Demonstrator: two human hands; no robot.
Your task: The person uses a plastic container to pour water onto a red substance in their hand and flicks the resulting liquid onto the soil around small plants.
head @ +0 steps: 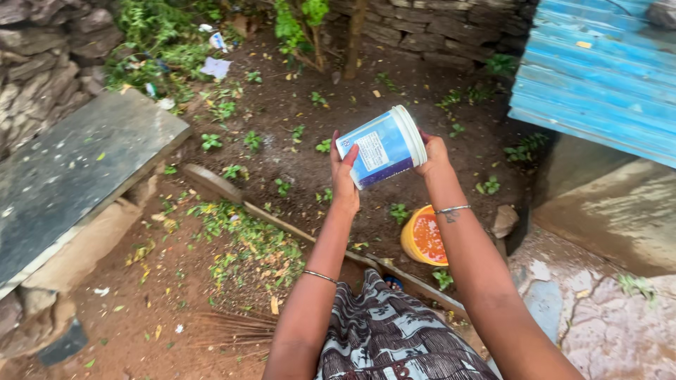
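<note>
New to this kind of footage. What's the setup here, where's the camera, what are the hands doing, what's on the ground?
There is no machine: a person works with two bare hands, and the single picture comes from a camera worn on that person's head, looking down and forward over the arms.

Both hands hold a blue and white plastic tub, tipped on its side in the air. The left hand grips its bottom end and the right hand its white lidded end. Each arm wears a thin bangle.

Below is bare soil with small green seedlings and scattered leaf litter. A yellow bucket with orange-red contents stands on the ground under the right arm. A flat stone slab lies to the left, a twig broom near the lower edge, and a blue corrugated sheet leans at the upper right, with a stone wall behind.
</note>
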